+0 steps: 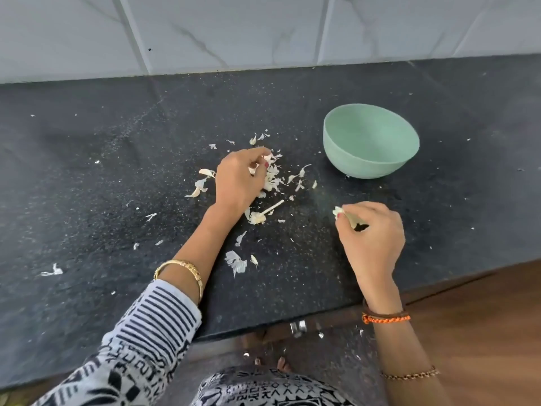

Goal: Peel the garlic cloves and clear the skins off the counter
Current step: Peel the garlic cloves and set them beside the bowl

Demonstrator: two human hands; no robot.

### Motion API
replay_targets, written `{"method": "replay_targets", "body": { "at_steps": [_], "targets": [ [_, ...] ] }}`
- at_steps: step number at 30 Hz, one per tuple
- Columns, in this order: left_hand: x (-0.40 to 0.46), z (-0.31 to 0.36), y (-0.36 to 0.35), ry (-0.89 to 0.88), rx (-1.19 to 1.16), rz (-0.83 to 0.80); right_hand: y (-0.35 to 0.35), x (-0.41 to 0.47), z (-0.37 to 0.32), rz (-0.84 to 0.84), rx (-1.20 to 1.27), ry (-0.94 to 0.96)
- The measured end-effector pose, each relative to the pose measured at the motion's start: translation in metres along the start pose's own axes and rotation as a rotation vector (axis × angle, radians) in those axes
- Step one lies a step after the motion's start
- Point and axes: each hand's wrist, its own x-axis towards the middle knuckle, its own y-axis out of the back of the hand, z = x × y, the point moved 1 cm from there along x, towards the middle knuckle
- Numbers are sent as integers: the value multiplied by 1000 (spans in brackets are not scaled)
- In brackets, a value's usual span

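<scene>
nearest the counter edge, low in view, a striped sleeve (152,320) and a gold bangle (183,272) on the left forearm; orange cord bracelet (386,317) on the right wrist. a few skin flakes lie on the floor below the edge.

right hand (370,234) sits over the black counter (87,200), palm down, fingers curled round a small wad of garlic skins (339,213) that pokes out at the thumb side. grip closed on that wad.

just left of it, mid-counter, a bare garlic stem (263,213) with its root plate, plus larger loose flakes nearer the edge.

further out, left hand (238,178) reaches forward, wrist bent, fingertips pinching into the main skin pile (273,174). fingers together on papery scraps; whether a clove is in there, cannot tell.

beyond and to the right, a mint green bowl (370,140), well apart from the pile. its inside shows no cloves from this angle.

handling judgement: skins are near weightless, brittle, prone to flutter and cling to damp fingers. better raked into a heap with a flat palm and pinched in bunches than picked 1 at a time. scattered crumbs toward the left will likely need a sweep.

farthest, the white marbled wall tile (263,30).
</scene>
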Motion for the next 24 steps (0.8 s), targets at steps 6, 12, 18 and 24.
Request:
{"method": "replay_targets", "body": {
  "at_steps": [6, 12, 18, 24],
  "targets": [
    [-2, 2, 0, -29, -12, -19, -1, -3, 4, -4, 21, 55],
    [0, 0, 3, -1, -25, 26, -7, 1, -8, 3, -21, 136],
    [2, -1, 3, 12, -27, 35, -21, 20, -39, -65, 57, 247],
    [10, -11, 10, 148, -30, 103, -41, 58, -66, -243, 157, 217]
  ]
}}
